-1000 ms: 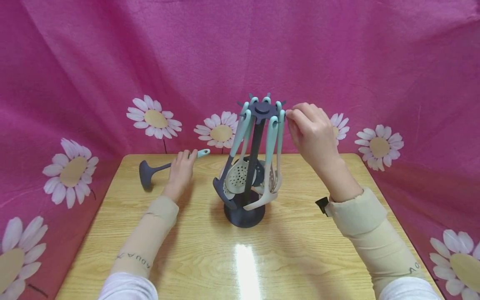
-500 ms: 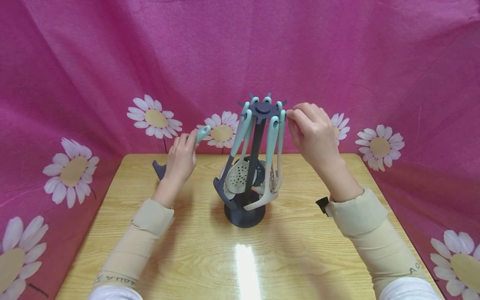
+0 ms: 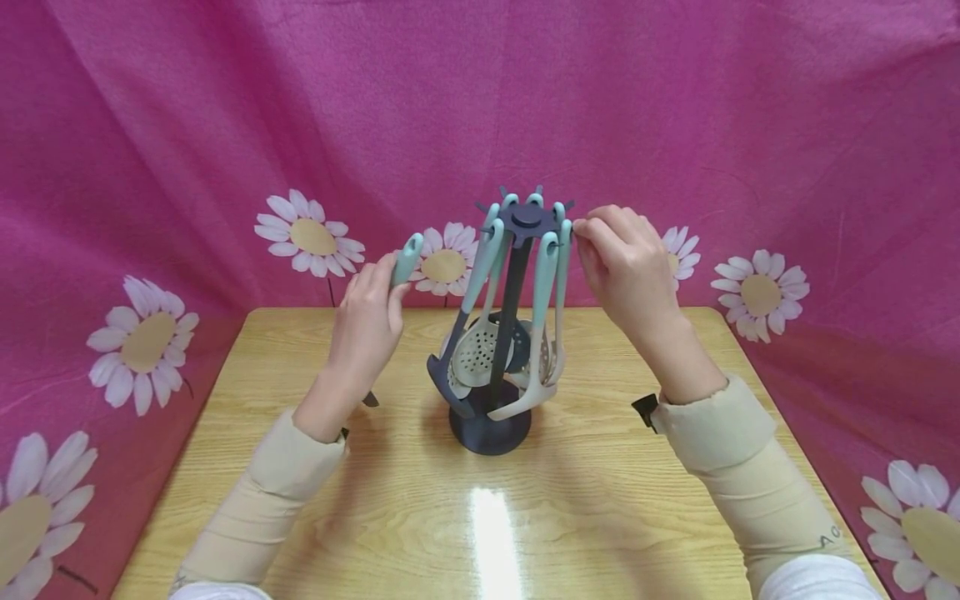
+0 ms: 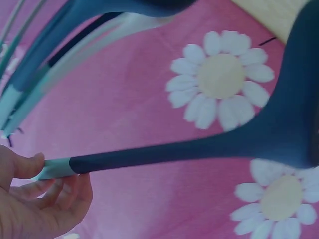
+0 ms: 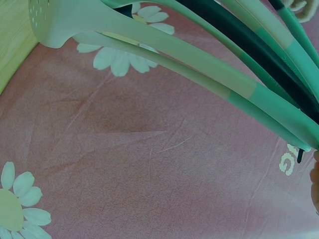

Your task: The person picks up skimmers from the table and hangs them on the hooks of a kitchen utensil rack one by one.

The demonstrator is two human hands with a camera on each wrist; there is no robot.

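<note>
My left hand [image 3: 366,321] grips the mint handle of a dark blue ladle [image 4: 164,154]. In the head view the handle end with its hanging hole points up, while the hand hides most of the shaft. A dark utensil stand [image 3: 491,433] rises from a round base to the right of this hand. Mint-handled utensils hang around its top, among them a pale slotted one [image 3: 476,354]. At the stand's right side my right hand [image 3: 626,262] pinches the tip of a hook. Only its fingertips [image 5: 315,184] show at the edge of the right wrist view.
The stand is on a wooden table [image 3: 615,467], near the middle. A pink daisy-patterned cloth [image 3: 637,100] hangs behind the table and along both sides. Hooks [image 3: 567,204] stick out around the stand's top.
My left hand has lifted the ladle off the table, raising its handle end and swinging the head down and toward me. My right hand has stayed at the stand.
</note>
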